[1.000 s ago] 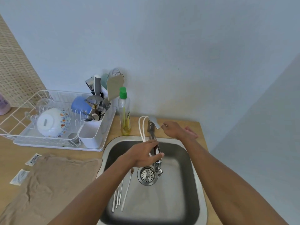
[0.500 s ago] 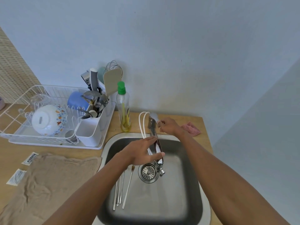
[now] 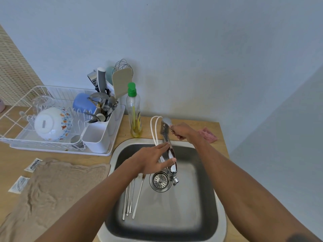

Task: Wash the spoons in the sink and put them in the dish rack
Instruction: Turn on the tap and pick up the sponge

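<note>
Spoons [image 3: 128, 199] of long, thin silver metal lay side by side on the bottom of the square stainless steel sink [image 3: 166, 206], just left of the round perforated drain strainer [image 3: 160, 180], and their upper ends were hidden under our left hand [image 3: 152, 159]. This hand was spread flat, the fingers straight and touching the chrome faucet spout [image 3: 170, 153] from the left, with the thumb lying across it lower down. Our right hand [image 3: 181, 131] had its fingers curled, and it pinched the small grey lever [image 3: 167, 120] at the back of the faucet. A thin white hose [image 3: 153, 130] made a loop beside the spout. On the wooden counter, left of the sink, stood the white wire dish rack [image 3: 17, 102] with a white cutlery holder [image 3: 97, 138] full of utensils, an upturned white patterned bowl [image 3: 50, 124] and a blue cup [image 3: 81, 102]. Between rack and faucet stood a clear soap bottle with green cap [image 3: 133, 112]. A pink cloth [image 3: 208, 134] lay behind our right wrist, and a brown towel [image 3: 52, 186] covered the counter in front of the rack.
</note>
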Demonstrator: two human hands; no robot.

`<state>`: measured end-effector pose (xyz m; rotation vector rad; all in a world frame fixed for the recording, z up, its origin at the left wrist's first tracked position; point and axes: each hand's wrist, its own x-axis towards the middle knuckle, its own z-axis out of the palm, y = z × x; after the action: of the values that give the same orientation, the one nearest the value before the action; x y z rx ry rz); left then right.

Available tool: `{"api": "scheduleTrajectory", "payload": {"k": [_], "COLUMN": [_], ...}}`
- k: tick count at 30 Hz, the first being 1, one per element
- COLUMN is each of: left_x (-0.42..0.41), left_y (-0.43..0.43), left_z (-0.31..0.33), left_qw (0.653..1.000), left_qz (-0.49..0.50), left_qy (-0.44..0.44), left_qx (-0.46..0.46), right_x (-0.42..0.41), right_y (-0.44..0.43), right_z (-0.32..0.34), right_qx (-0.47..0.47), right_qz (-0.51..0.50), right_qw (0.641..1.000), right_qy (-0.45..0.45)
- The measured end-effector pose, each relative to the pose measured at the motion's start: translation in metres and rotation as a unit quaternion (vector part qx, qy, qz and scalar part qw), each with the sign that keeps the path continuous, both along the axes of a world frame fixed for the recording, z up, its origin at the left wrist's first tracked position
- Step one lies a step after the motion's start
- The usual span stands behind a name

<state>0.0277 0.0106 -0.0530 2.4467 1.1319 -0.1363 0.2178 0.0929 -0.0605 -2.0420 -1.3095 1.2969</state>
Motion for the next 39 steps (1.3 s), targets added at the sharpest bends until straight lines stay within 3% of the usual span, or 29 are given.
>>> {"api": "scheduleTrajectory", "payload": {"k": [17, 33, 35, 39], "left_x": [-0.014, -0.015, -0.018, -0.031], "left_y": [-0.009, -0.012, -0.013, -0.018], "left_z": [-0.001, -0.003, -0.009, -0.027], "left_qw": [1.000, 0.999, 0.997, 0.993], "left_qz": [0.010, 0.037, 0.054, 0.074], "left_qy": [-0.004, -0.027, -0.046, -0.061], "left_qx": [-0.015, 0.025, 0.043, 0.065], "right_x": [-0.005, 0.003, 0.012, 0.042], "right_y": [0.001, 0.000, 0.000, -0.012], "right_z": [0.000, 0.008, 0.002, -0.025], "right_qx": [-0.007, 0.001, 0.044, 0.137], "right_qz": [-0.056, -0.027, -0.022, 0.026], "right_qw": [0.997, 0.998, 0.999, 0.967], "right_qy": [0.060, 0.062, 0.015, -0.212]}}
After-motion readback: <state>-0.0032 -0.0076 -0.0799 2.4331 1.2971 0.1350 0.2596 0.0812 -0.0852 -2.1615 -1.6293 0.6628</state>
